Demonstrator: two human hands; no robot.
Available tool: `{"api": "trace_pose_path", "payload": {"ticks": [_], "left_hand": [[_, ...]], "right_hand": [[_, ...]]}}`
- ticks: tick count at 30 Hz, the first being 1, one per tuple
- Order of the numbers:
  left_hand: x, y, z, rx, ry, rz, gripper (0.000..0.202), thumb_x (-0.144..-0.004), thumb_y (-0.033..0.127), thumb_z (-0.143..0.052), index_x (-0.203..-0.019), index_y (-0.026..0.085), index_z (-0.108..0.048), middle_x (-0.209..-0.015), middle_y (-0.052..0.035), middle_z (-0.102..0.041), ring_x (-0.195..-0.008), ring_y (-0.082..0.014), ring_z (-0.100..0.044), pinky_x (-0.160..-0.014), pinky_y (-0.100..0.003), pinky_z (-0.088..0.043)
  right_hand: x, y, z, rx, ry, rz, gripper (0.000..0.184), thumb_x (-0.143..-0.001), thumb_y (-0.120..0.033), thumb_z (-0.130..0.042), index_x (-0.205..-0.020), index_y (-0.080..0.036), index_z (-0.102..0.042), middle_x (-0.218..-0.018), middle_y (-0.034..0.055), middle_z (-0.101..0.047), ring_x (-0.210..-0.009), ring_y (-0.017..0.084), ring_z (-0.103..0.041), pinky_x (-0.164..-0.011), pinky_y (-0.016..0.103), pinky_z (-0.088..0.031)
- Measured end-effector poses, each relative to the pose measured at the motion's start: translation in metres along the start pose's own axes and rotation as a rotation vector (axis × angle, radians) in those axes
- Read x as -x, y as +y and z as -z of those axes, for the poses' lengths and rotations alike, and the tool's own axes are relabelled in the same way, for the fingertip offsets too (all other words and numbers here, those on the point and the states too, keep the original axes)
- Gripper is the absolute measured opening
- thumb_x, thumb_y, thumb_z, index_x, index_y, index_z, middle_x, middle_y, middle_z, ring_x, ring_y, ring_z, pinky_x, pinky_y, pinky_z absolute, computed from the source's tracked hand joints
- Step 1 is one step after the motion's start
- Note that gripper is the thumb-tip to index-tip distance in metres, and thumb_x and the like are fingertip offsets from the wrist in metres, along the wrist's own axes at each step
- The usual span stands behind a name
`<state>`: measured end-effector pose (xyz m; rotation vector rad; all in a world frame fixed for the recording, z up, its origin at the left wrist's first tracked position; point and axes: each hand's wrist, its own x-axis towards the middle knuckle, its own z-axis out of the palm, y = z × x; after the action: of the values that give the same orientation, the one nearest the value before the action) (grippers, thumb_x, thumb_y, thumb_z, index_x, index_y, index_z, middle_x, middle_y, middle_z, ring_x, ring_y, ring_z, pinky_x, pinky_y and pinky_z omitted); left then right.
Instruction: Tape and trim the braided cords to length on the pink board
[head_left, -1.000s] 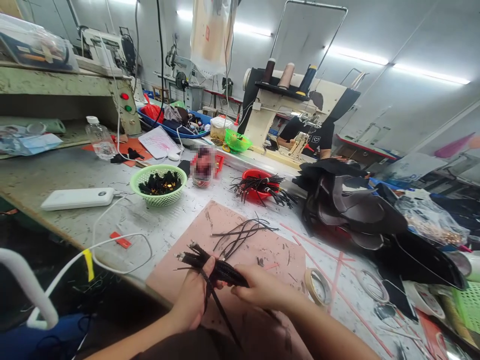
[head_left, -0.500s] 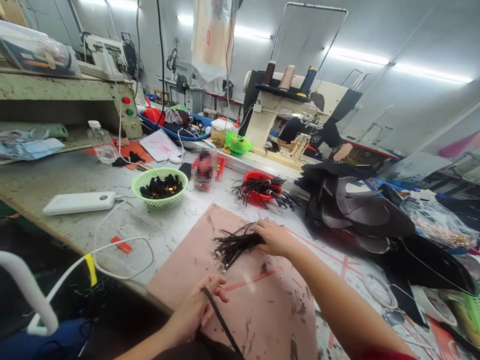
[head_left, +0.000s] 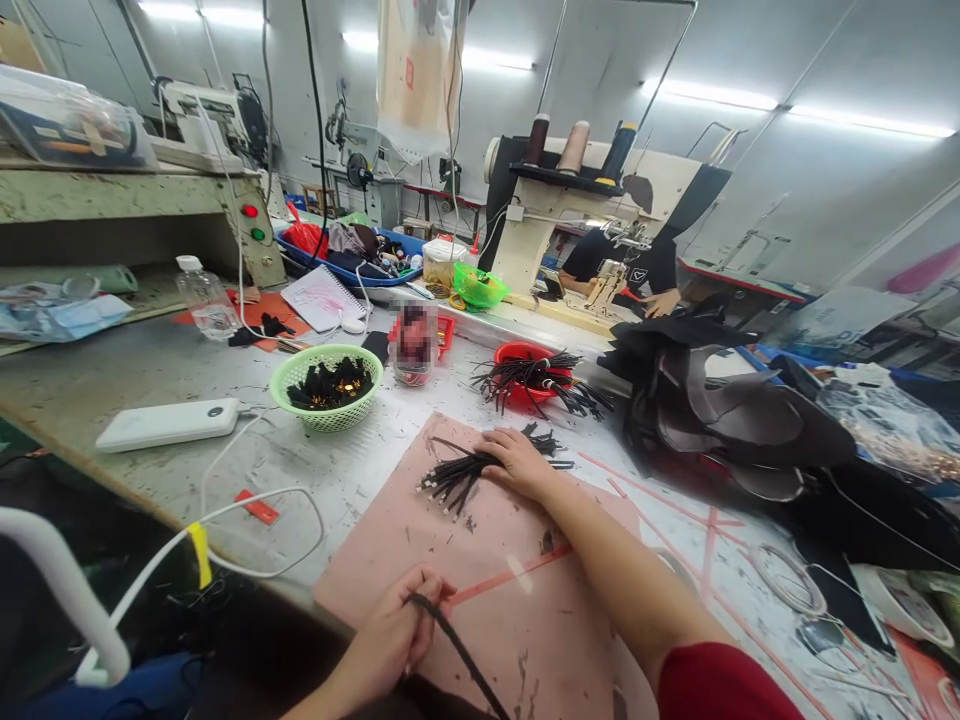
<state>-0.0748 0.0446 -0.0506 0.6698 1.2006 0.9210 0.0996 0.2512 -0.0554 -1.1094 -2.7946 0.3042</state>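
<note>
My left hand is closed around one end of a dark strap, which runs down toward my lap. Over a bundle of thin black cords lies my right hand, its fingers curled on the middle of the bundle. Several cord tips are pale and fan out to the left; the other ends stick out behind the hand. The bundle rests on a pinkish mat. What lies under my right palm is hidden.
Behind the mat stands a red bowl heaped with more black cords. A pale green basket of small black pieces is at left, near a white power bank. Dark fabric pieces are piled right, before a sewing machine. Another person sits behind it.
My right hand has shifted slightly left with the cord bundle, whose rear ends now show behind it. My left hand keeps hold of the strap. The view has moved a little.
</note>
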Motion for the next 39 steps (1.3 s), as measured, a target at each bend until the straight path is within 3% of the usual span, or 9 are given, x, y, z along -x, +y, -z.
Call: {"api": "trace_pose_path", "payload": {"ticks": [4,7,10,13,17,24,30,35,39], "left_hand": [[0.01,0.011,0.01,-0.109,0.012,-0.019,0.017,-0.055,0.033,-0.055,-0.057,0.02,-0.044,-0.042,0.0102,-0.031,-0.04,-0.0058,-0.021,-0.042,-0.02,-0.013],[0.021,0.026,0.012,-0.218,-0.032,-0.083,0.007,-0.048,0.023,-0.048,-0.054,0.02,-0.045,-0.047,0.008,-0.034,-0.046,-0.0079,-0.026,-0.046,-0.021,-0.019],[0.032,0.037,0.012,-0.243,-0.12,-0.109,0.007,-0.048,0.023,-0.048,-0.053,0.019,-0.045,-0.051,0.0063,-0.036,-0.052,-0.0101,-0.03,-0.051,-0.022,-0.024],[0.043,0.038,0.021,-0.256,-0.165,-0.062,0.016,-0.053,0.031,-0.057,-0.055,0.019,-0.046,-0.054,0.0051,-0.041,-0.054,-0.011,-0.034,-0.054,-0.023,-0.026],[0.056,0.037,0.048,-0.353,-0.187,-0.008,0.026,-0.056,0.04,-0.065,-0.057,0.017,-0.052,-0.053,0.0049,-0.044,-0.054,-0.0111,-0.035,-0.053,-0.022,-0.027],[0.06,0.038,0.072,-0.58,-0.12,-0.025,0.028,-0.064,0.043,-0.062,-0.057,0.017,-0.057,-0.051,0.0047,-0.047,-0.053,-0.012,-0.04,-0.054,-0.021,-0.031],[0.048,0.032,0.063,-0.672,-0.063,-0.125,0.027,-0.064,0.046,-0.061,-0.058,0.02,-0.062,-0.054,0.0026,-0.054,-0.055,-0.0147,-0.046,-0.055,-0.021,-0.037],[0.033,0.023,0.059,-0.627,0.002,-0.084,0.028,-0.056,0.049,-0.064,-0.061,0.022,-0.065,-0.051,0.004,-0.054,-0.043,-0.0124,-0.042,-0.044,-0.022,-0.035],[0.024,0.012,0.063,-0.65,0.065,-0.094,0.03,-0.056,0.051,-0.063,-0.061,0.022,-0.063,-0.051,0.0033,-0.056,-0.042,-0.0124,-0.044,-0.044,-0.022,-0.037]], "right_hand": [[0.002,-0.019,0.01,-0.015,0.065,-0.043,0.054,-0.078,-0.038,-0.059,-0.126,-0.017,-0.048,-0.137,0.015,-0.04,-0.128,0.028,-0.031,-0.107,0.049,-0.015],[0.033,-0.07,0.014,-0.331,0.137,-0.069,0.066,-0.077,-0.042,-0.058,-0.133,-0.015,-0.036,-0.136,0.0178,-0.039,-0.127,0.028,-0.032,-0.105,0.048,-0.022],[0.078,-0.13,0.017,-0.948,-0.192,0.009,0.056,-0.085,-0.045,-0.043,-0.134,-0.02,-0.032,-0.103,0.0085,-0.062,-0.093,0.018,-0.058,-0.081,0.034,-0.046],[0.12,-0.158,0.023,-1.166,-0.412,-0.237,0.039,-0.083,-0.043,-0.044,-0.112,-0.02,-0.054,-0.068,-0.0012,-0.056,-0.06,0.012,-0.054,-0.057,0.024,-0.044],[0.167,-0.135,0.042,-1.013,-0.302,-0.42,0.022,-0.076,-0.036,-0.05,-0.076,-0.017,-0.063,-0.064,-0.0013,-0.052,-0.058,0.011,-0.049,-0.056,0.023,-0.041],[0.22,-0.083,0.056,-0.743,-0.111,-0.648,0.019,-0.07,-0.035,-0.054,-0.071,-0.019,-0.065,-0.069,0.0032,-0.063,-0.067,0.018,-0.055,-0.064,0.03,-0.046],[0.187,-0.07,0.036,-0.666,0.291,-0.863,0.025,-0.068,-0.032,-0.052,-0.08,-0.015,-0.066,-0.077,0.0061,-0.067,-0.067,0.018,-0.059,-0.067,0.033,-0.048],[0.15,-0.053,0.013,-0.475,0.427,-0.971,0.026,-0.072,-0.027,-0.047,-0.093,-0.016,-0.06,-0.076,0.0034,-0.063,-0.07,0.017,-0.059,-0.067,0.032,-0.047],[0.143,-0.049,0.001,-0.301,0.45,-0.954,0.021,-0.073,-0.025,-0.049,-0.093,-0.02,-0.057,-0.079,0.0023,-0.06,-0.071,0.018,-0.057,-0.067,0.032,-0.045]]}}
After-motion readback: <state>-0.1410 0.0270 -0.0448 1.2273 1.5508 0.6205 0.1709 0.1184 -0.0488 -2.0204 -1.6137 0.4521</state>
